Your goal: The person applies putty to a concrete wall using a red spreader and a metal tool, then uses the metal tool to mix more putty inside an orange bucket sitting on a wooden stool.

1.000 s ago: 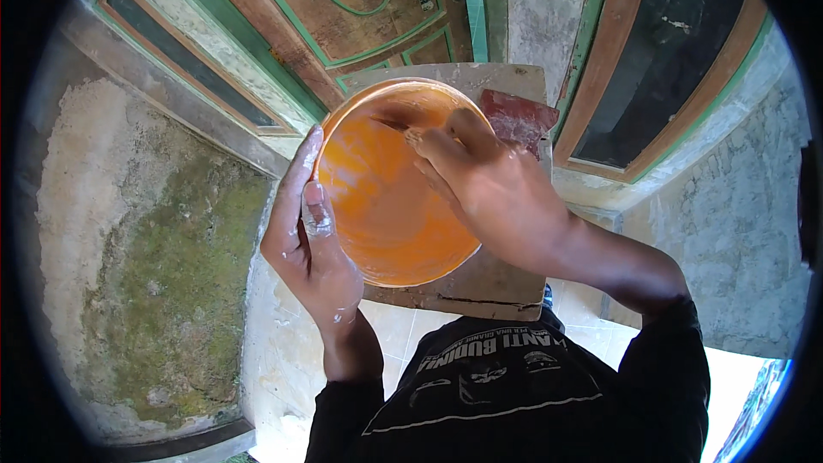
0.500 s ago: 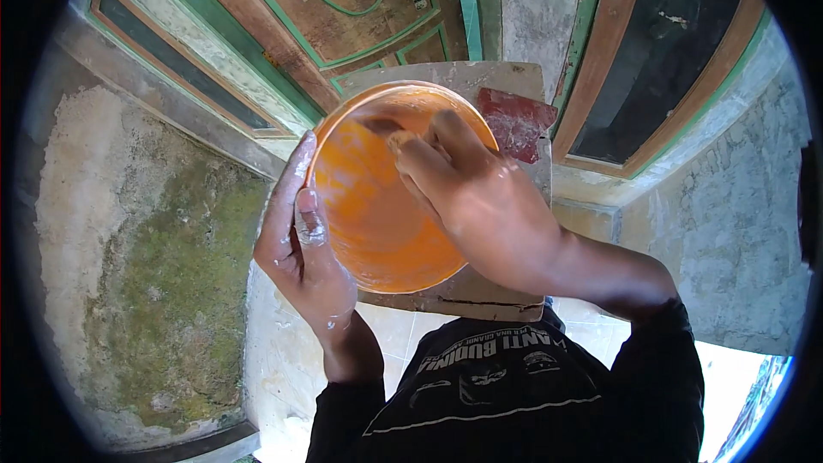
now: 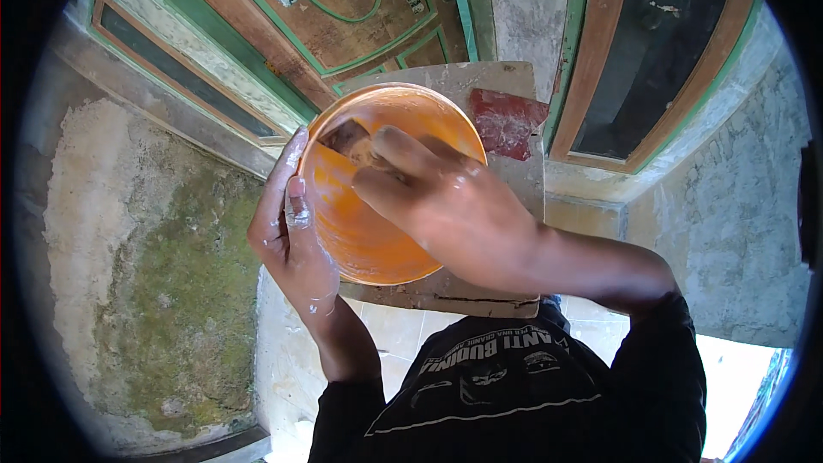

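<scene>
An orange bucket (image 3: 369, 244), its inner wall smeared with whitish paste, is tilted so that its mouth faces me. My left hand (image 3: 296, 236), spotted with white, grips the bucket's left rim with the thumb on the inside and the fingers outside. Inside the mouth, my right hand (image 3: 446, 206) is closed around a scraper (image 3: 345, 136) with a dark, flat blade. The blade lies close to the upper left inner wall; whether it touches cannot be made out. Fingers cover most of the scraper's handle.
Under the bucket is a worn wooden board (image 3: 517, 180). A dark red, paste-smeared flat piece (image 3: 510, 123) lies on its right side. Beyond stand a green-trimmed wooden door (image 3: 360, 26) and a framed window (image 3: 660, 60). A mossy patch (image 3: 189, 266) covers the surface to the left.
My right hand has moved left inside the bucket with the scraper, whose blade now shows more clearly. My left hand keeps its hold on the rim.
</scene>
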